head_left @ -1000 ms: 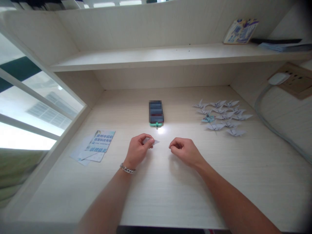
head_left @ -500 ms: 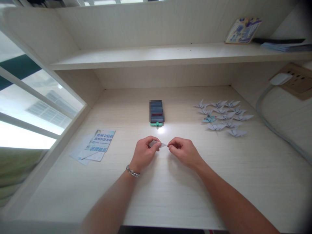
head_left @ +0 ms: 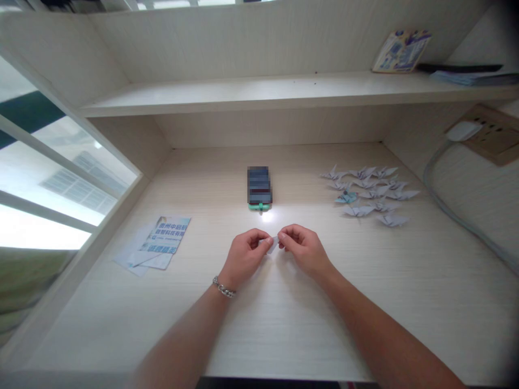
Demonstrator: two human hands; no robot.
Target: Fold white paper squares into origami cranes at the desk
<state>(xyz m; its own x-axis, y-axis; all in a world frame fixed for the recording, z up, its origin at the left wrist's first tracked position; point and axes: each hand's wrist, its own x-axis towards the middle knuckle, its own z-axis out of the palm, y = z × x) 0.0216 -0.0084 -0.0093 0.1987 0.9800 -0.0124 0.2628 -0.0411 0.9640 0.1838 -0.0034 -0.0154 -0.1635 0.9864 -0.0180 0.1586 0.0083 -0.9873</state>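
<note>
A small piece of folded white paper [head_left: 274,246] is pinched between my two hands over the desk, mostly covered by the fingers. My left hand [head_left: 248,255], with a silver chain bracelet [head_left: 224,287] at the wrist, grips its left side between thumb and fingers. On the right edge of the paper, the thumb and forefinger of my right hand [head_left: 303,248] are closed. Beyond the hands lies a phone-like device [head_left: 259,185], its screen blurred out, with a green strip at its near end. Several folded paper cranes [head_left: 375,192] stand in rows to the right, one of them a blue crane [head_left: 346,197].
Printed paper sheets [head_left: 166,237] lie on the desk at the left. A shelf [head_left: 243,92] spans the back and bears a small booklet [head_left: 401,51]. At the right, a grey cable [head_left: 450,208] runs down from a wall socket [head_left: 492,135].
My hands have come closer together, the right fingers now at the paper's upper right edge. The paper has turned from lying pointed sideways to tilted upright between them.
</note>
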